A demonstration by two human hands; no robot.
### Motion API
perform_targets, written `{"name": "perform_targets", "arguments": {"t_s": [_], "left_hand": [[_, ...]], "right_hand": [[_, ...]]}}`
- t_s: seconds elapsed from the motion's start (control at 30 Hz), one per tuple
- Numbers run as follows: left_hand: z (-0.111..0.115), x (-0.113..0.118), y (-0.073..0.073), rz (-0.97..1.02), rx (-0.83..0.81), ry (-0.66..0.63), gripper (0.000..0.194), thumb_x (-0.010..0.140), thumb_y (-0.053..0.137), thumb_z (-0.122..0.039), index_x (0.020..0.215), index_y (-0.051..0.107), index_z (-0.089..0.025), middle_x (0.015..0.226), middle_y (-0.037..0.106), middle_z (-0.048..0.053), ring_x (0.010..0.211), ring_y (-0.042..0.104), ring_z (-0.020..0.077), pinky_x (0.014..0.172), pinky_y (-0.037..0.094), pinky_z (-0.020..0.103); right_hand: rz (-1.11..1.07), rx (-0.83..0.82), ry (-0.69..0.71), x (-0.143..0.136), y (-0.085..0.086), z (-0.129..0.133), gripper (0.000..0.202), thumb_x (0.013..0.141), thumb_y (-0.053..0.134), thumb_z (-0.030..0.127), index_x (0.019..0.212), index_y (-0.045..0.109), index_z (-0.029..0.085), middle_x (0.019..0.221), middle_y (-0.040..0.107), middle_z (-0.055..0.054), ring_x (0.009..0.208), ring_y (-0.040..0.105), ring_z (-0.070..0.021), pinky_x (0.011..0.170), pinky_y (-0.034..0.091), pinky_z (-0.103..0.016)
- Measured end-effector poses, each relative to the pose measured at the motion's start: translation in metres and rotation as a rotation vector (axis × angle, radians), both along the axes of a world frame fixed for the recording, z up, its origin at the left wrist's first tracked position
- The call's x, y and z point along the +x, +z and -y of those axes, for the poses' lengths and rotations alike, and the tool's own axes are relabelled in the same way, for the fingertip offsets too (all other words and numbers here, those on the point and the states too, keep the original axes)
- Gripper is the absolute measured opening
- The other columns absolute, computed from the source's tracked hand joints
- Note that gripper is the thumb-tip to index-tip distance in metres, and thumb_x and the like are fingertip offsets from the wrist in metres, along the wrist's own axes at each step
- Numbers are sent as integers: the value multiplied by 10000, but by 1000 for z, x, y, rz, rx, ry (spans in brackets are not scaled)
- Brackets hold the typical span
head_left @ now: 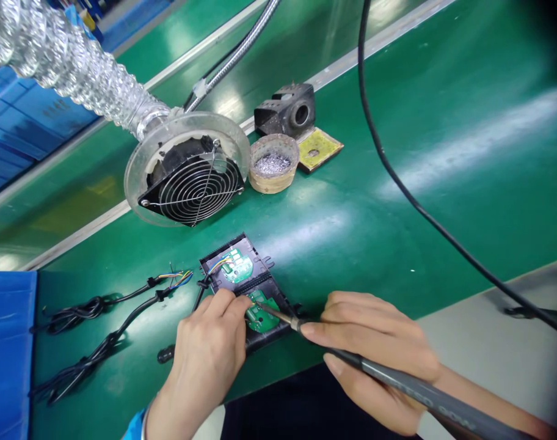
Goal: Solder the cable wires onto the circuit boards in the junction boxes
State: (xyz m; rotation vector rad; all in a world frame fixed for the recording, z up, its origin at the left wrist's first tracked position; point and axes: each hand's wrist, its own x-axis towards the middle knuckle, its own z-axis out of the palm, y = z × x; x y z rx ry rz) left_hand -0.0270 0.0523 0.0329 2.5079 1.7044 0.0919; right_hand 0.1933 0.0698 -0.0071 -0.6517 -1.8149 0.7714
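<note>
My right hand (374,339) grips a soldering iron (397,379) by its dark handle. The iron's tip reaches a green circuit board (267,318) in the near half of a black plastic housing (278,287). Close to that tip, my left hand (209,345) is closed in a pinch over the board's edge; its fingers hide what they hold. The far half contains a second circuit board (242,267) with coloured wires running to it from a black cable (198,296). A black cable end (166,354) pokes out left of my left hand.
Two black cables (136,311) with bare coloured wires lie left, near a blue bin (8,354). A fume extractor fan (196,189) hangs above the green bench. Behind are a solder-scrap bowl (273,180), yellow sponge (322,150) and iron stand (285,113). A black cord (411,198) crosses the right.
</note>
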Motion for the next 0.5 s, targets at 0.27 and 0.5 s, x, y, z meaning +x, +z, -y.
{"name": "perform_targets", "arguments": {"t_s": [0.27, 0.5], "left_hand": [[2, 1, 1, -15, -7, 5, 226, 922, 469, -131, 1032, 639, -233, 851, 647, 0, 686, 614, 178, 493, 428, 279], [1, 1, 0, -19, 11, 0, 234, 921, 458, -129, 1025, 639, -235, 835, 638, -3, 667, 611, 179, 486, 428, 291]], "right_hand": [[33, 5, 1, 1, 2, 2, 361, 726, 493, 52, 1032, 658, 145, 685, 645, -60, 525, 541, -152, 490, 427, -302], [-67, -19, -53, 5, 3, 3, 354, 718, 500, 85, 1030, 661, 131, 670, 605, -43, 534, 551, -153, 479, 436, -301]]}}
